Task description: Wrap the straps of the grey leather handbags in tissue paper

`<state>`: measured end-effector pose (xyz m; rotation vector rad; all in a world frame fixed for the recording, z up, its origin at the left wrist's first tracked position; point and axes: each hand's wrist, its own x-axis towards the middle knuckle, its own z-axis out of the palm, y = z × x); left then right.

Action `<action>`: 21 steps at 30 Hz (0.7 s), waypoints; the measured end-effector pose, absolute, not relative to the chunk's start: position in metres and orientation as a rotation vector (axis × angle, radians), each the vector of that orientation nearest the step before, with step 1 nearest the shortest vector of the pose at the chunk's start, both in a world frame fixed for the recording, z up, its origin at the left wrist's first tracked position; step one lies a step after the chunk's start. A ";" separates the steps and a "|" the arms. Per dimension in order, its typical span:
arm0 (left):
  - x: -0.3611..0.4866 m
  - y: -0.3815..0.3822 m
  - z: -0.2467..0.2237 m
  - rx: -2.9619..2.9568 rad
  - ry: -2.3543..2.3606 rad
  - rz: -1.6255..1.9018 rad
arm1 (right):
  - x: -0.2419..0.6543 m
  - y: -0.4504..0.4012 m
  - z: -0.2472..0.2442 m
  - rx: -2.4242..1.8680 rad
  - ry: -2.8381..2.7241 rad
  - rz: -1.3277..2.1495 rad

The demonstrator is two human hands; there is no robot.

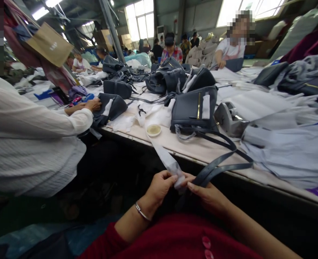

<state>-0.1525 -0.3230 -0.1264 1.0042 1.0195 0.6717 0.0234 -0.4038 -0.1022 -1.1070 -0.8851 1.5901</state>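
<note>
My left hand [159, 187] pinches a strip of thin white wrapping paper [165, 158], whose tail runs up to the table edge. Close against it, my right hand [206, 194] grips the dark blue bag strap [223, 163], its fingertips near the bunched end of the paper. The strap loops over the table edge from a dark blue handbag [187, 108] lying on the table. A gold zipper and a white paper patch show on that bag, and its handle is wrapped in white paper. The strap's lower end is lost in shadow.
A small round dish [153, 130] sits near the table edge. Right of the bag stands a metal tape dispenser [230, 118], beside stacked white paper sheets [288, 147]. More dark bags [166, 75] lie behind. At left, a co-worker in a white shirt [31, 136] handles another bag.
</note>
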 end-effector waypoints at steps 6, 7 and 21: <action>-0.150 -0.314 -0.134 0.913 0.925 0.687 | 0.019 -0.402 -0.113 -1.385 -1.003 1.511; -0.151 -0.305 -0.132 0.836 0.892 0.678 | 0.018 -0.403 -0.114 -1.413 -1.013 1.503; -0.214 -0.119 -0.062 0.336 0.789 1.281 | 0.056 -0.420 -0.165 -1.600 -0.903 1.347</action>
